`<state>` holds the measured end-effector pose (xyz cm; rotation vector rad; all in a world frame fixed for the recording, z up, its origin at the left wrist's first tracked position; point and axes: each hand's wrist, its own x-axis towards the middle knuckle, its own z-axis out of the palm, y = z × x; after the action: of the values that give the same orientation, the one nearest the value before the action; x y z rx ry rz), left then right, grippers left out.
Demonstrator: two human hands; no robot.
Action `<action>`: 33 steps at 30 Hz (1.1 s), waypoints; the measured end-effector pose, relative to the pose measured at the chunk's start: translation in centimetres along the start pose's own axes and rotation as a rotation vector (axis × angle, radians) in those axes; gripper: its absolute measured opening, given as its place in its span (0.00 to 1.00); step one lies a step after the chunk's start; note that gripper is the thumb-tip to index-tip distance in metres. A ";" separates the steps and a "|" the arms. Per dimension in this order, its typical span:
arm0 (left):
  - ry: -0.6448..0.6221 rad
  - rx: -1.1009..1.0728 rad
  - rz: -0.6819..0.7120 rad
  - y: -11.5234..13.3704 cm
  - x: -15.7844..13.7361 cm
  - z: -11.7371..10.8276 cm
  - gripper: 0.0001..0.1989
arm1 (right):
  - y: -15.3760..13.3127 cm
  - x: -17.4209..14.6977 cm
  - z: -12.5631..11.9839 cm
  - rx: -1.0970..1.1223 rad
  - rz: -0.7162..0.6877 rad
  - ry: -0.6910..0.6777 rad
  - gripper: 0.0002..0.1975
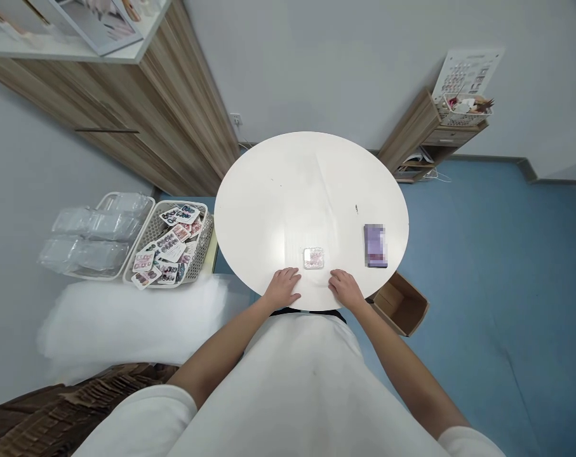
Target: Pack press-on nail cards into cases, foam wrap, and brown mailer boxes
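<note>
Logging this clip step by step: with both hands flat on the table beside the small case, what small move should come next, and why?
Probably the right hand reaches forward to the small case. Both it and the left hand lie open and empty on the table, the case sits untouched just beyond and between them, and it is the nearest thing; the purple item lies further right.

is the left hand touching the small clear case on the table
Apart. The head view shows bare white table between the left hand and the small clear case; the hand lies flat beside it.
</note>
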<state>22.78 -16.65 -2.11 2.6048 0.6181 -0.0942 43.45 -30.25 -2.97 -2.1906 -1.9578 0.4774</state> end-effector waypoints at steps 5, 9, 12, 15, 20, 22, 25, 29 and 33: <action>-0.020 0.105 0.009 0.2 -0.3 -0.5 0.25 | -0.9 0.1 -1.1 0.029 -0.090 -0.061 0.10; -0.043 0.160 0.035 -0.4 -1.5 -0.3 0.12 | -1.2 -1.7 -2.6 0.135 -0.129 -0.096 0.10; -0.042 0.120 0.023 -1.1 -2.2 -0.1 0.12 | -0.6 -3.0 -2.8 0.173 -0.174 -0.089 0.23; -0.037 0.034 0.017 -1.5 -2.4 -0.1 0.16 | 0.5 -3.1 -2.1 0.202 -0.178 -0.098 0.27; 0.026 -0.129 -0.094 -1.9 -2.0 -1.1 0.13 | 1.2 -1.0 -2.0 0.352 0.069 -0.110 0.11; 0.069 -0.174 -0.204 -2.0 -1.4 -1.6 0.10 | 0.9 0.2 -2.5 0.369 0.191 -0.144 0.14; 0.057 -0.230 -0.382 -2.2 -0.3 -2.0 0.12 | 0.3 1.9 -3.0 0.355 0.356 -0.163 0.16; 0.008 -0.363 -0.601 -2.3 1.1 -1.8 0.12 | -0.6 3.1 -2.4 0.321 0.553 -0.121 0.15; 0.016 -0.396 -0.730 -2.2 1.6 -1.8 0.10 | -1.1 3.1 -1.6 0.266 0.653 -0.100 0.14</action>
<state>23.18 -13.37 -1.69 1.8978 1.4041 -0.1586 43.25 -26.90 -1.51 -2.6126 -1.0797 0.8850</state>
